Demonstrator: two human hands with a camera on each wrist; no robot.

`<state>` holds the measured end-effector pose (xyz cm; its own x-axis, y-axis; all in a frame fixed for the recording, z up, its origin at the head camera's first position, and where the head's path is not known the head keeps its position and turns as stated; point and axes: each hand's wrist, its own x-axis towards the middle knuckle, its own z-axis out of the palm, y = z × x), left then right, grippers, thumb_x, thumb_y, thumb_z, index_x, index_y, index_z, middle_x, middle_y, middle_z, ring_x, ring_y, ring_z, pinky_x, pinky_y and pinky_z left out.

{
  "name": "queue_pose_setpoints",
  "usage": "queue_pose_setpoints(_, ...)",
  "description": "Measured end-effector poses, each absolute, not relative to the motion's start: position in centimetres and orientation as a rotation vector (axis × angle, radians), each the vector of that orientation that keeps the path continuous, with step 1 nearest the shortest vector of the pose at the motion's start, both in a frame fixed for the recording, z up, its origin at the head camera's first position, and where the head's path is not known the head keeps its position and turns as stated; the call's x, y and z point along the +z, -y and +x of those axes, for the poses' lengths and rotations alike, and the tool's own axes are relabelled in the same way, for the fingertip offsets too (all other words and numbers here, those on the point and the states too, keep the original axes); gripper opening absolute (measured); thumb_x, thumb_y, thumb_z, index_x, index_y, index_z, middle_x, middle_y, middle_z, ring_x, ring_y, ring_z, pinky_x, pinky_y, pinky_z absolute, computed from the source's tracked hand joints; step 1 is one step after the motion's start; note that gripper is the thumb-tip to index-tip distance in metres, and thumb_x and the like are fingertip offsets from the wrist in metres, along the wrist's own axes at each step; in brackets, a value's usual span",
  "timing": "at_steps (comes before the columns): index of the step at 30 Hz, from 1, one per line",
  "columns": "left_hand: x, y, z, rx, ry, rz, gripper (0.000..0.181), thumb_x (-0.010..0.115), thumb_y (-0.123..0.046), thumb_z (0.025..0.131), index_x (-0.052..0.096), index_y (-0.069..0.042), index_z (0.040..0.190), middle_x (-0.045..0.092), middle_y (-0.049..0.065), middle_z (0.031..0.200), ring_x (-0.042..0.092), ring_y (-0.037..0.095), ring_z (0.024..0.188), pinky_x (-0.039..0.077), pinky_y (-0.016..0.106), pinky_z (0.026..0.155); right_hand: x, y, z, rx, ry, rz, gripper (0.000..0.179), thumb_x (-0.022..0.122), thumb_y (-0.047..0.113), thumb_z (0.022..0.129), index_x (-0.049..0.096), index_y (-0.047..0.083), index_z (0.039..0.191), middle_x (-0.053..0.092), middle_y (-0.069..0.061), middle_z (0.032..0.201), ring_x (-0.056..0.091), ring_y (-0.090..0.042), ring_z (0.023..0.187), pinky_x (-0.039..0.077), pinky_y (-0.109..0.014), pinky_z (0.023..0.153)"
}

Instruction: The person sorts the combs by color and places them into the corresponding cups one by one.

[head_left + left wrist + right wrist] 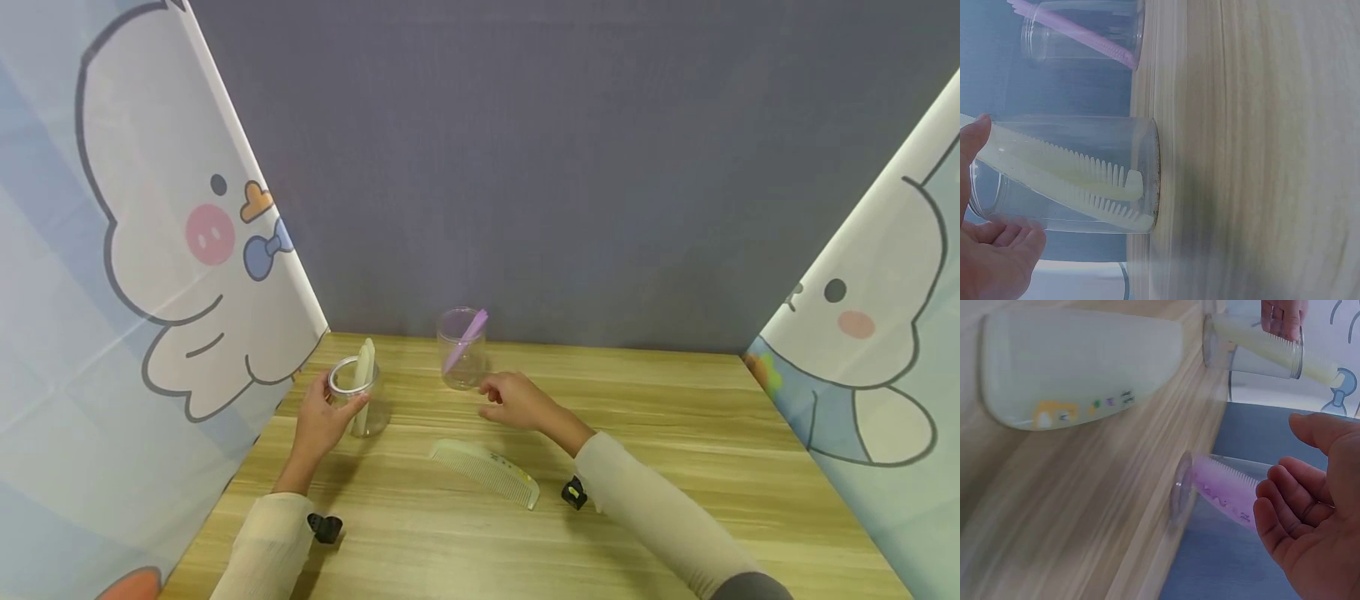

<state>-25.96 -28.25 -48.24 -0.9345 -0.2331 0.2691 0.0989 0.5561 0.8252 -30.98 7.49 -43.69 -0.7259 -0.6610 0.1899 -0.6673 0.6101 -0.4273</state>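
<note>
Near the left wall, my left hand (318, 423) grips the rim of a clear jar (379, 410) standing upright on the table. Cream combs (1085, 178) lean inside it; two rows of teeth show in the left wrist view. A second clear jar (472, 368) stands at the back with a purple comb (465, 340) tilted in it. My right hand (521, 404) is just in front of that jar, fingers loosely bent, holding nothing. Nearer me, a pale green comb (483, 471) with small printed figures lies flat on the table; it is blurred in the right wrist view (1085, 369).
The wood-grain table (675, 433) ends at a dark grey back panel (570, 183). Cartoon-printed sheets stand at the left (165, 317) and right (885, 367). Black wrist cameras sit beside my left sleeve (262, 542) and right sleeve (660, 508).
</note>
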Motion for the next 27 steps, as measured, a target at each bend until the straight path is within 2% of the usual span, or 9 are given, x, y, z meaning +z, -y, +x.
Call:
queue_pose_setpoints(12,-48.1,28.2,-26.0,-1.323,2.446,0.108,0.083,0.083,-0.026,0.086,0.039,0.010,0.147,0.047,0.033,0.144,0.047,0.049,0.138,0.041,0.056,0.116,-44.9,-10.4,-29.6,0.646,2.849,1.193,0.035,0.079,0.022,0.086,0.070,-0.002,0.110,0.066,-0.004,0.087,0.059,-0.013,0.079,0.053,-0.031,0.073)
queue_pose_setpoints(22,-48.0,28.1,-25.9,-1.336,2.452,0.118,0.084,0.082,-0.026,0.087,0.037,0.010,0.148,0.046,0.033,0.145,0.046,0.049,0.139,0.040,0.055,0.117,-46.7,-12.5,-27.8,0.603,2.935,1.214,0.039,0.080,0.027,0.087,0.071,0.002,0.115,0.071,-0.004,0.094,0.062,-0.011,0.080,0.054,-0.028,0.071)
queue_pose_setpoints(27,-48.1,28.1,-25.9,-1.351,2.448,0.120,0.084,0.082,-0.026,0.087,0.037,0.010,0.148,0.046,0.032,0.145,0.045,0.048,0.139,0.040,0.055,0.117,-47.3,-12.8,-26.8,0.646,2.981,1.219,0.040,0.080,0.026,0.087,0.069,0.000,0.117,0.068,-0.004,0.093,0.055,-0.009,0.077,0.051,-0.026,0.069)
